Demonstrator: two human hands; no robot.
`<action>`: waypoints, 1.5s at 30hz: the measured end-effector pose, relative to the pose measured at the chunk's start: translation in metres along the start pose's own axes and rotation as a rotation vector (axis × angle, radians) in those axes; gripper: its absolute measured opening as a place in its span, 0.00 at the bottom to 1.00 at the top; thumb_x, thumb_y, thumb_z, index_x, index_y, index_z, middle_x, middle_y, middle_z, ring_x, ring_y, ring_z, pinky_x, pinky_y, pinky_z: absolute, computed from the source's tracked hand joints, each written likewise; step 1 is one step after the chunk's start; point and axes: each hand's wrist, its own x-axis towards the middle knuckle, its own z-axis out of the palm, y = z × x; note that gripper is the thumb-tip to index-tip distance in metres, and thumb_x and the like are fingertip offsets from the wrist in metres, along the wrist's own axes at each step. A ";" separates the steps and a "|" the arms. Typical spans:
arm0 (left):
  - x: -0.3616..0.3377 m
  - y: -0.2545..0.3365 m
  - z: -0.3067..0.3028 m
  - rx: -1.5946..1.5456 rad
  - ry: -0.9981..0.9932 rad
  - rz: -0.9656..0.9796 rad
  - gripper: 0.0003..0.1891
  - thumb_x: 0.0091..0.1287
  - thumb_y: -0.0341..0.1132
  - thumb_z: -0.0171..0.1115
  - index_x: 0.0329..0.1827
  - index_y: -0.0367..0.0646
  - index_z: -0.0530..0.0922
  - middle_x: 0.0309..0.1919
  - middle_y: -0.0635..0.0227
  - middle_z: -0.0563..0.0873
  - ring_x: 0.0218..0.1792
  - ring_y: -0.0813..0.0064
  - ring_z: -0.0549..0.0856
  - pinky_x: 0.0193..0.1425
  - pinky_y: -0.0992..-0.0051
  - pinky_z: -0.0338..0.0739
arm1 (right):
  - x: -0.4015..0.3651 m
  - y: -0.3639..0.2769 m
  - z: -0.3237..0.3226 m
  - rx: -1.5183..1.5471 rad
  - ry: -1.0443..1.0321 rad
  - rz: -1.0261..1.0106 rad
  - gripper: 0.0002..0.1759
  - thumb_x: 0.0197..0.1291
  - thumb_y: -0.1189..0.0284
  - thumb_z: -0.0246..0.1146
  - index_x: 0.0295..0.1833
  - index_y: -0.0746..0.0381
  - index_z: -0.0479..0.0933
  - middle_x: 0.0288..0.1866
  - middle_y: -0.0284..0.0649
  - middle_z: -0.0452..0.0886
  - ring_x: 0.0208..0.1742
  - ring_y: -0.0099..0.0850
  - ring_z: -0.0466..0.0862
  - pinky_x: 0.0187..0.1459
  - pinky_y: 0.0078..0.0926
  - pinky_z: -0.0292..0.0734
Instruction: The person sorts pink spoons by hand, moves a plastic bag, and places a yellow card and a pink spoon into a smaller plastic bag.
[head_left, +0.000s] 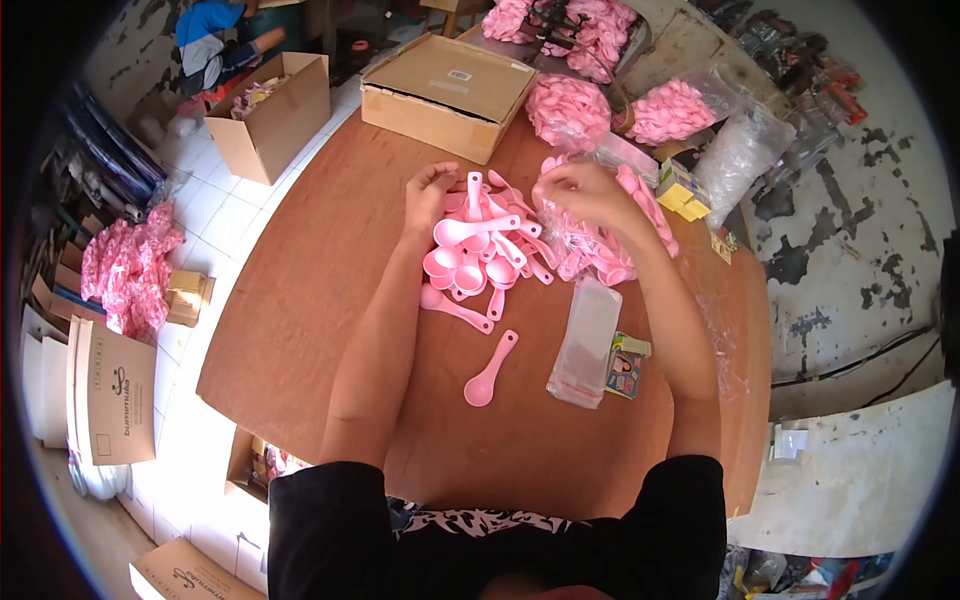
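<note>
My left hand [430, 198] is at the left edge of a heap of pink measuring spoons [470, 272], its fingers curled together; what they hold, if anything, is hidden. Over the top of a clear plastic bag of pink spoons [597, 252] is my right hand [588, 192]. Its fingers are bent and closed at the bag's upper edge, seemingly pinching the plastic. One single pink spoon [491, 370] lies apart in front of the heap, bowl toward me. To its right, a stack of clear plastic sleeves [584, 343] rests on the table beside a small printed packet [626, 366].
A cardboard box [448, 92] stands at the table's back edge. Behind the right hand are more bagged pink spoons [568, 112], yellow boxes [684, 192] and a clear plastic roll [745, 150]. An open carton [270, 118] is on the floor near another person [208, 45].
</note>
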 end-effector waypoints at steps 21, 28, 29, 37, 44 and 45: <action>-0.006 0.008 0.006 0.039 0.004 -0.036 0.10 0.67 0.27 0.56 0.49 0.33 0.77 0.39 0.59 0.85 0.40 0.69 0.84 0.47 0.74 0.80 | 0.038 0.106 0.004 -0.432 0.140 0.310 0.47 0.44 0.44 0.70 0.66 0.60 0.66 0.60 0.51 0.77 0.58 0.43 0.80 0.56 0.36 0.74; 0.000 0.000 0.001 -0.009 0.002 -0.001 0.10 0.68 0.25 0.53 0.50 0.31 0.75 0.39 0.54 0.84 0.39 0.64 0.87 0.45 0.70 0.82 | 0.074 0.196 0.020 -0.113 0.351 -0.046 0.44 0.37 0.56 0.76 0.61 0.61 0.67 0.51 0.50 0.81 0.52 0.41 0.82 0.52 0.33 0.75; 0.000 -0.001 0.001 -0.005 0.007 0.009 0.10 0.68 0.25 0.53 0.50 0.31 0.75 0.40 0.54 0.84 0.40 0.64 0.87 0.46 0.70 0.82 | 0.075 0.203 0.018 -0.115 0.349 -0.047 0.44 0.37 0.56 0.76 0.61 0.61 0.67 0.51 0.50 0.81 0.52 0.41 0.82 0.52 0.33 0.75; 0.004 -0.006 -0.002 -0.006 0.007 0.009 0.10 0.68 0.26 0.54 0.49 0.32 0.77 0.39 0.57 0.84 0.40 0.66 0.86 0.47 0.72 0.81 | 0.035 0.152 0.003 0.262 0.475 -0.089 0.34 0.42 0.80 0.73 0.58 0.62 0.70 0.47 0.39 0.80 0.47 0.28 0.81 0.46 0.25 0.77; 0.000 0.000 0.001 0.006 0.016 -0.009 0.10 0.68 0.26 0.54 0.49 0.33 0.77 0.39 0.58 0.84 0.39 0.66 0.86 0.46 0.72 0.81 | 0.018 0.142 -0.022 0.381 0.697 -0.047 0.34 0.48 0.84 0.71 0.62 0.62 0.67 0.48 0.40 0.78 0.44 0.26 0.80 0.40 0.21 0.78; 0.000 -0.001 0.001 0.006 0.013 -0.010 0.10 0.68 0.26 0.54 0.49 0.33 0.77 0.39 0.58 0.84 0.39 0.66 0.86 0.46 0.72 0.81 | 0.019 0.148 -0.025 0.381 0.700 -0.045 0.34 0.48 0.84 0.71 0.62 0.62 0.67 0.48 0.40 0.78 0.44 0.26 0.80 0.40 0.21 0.78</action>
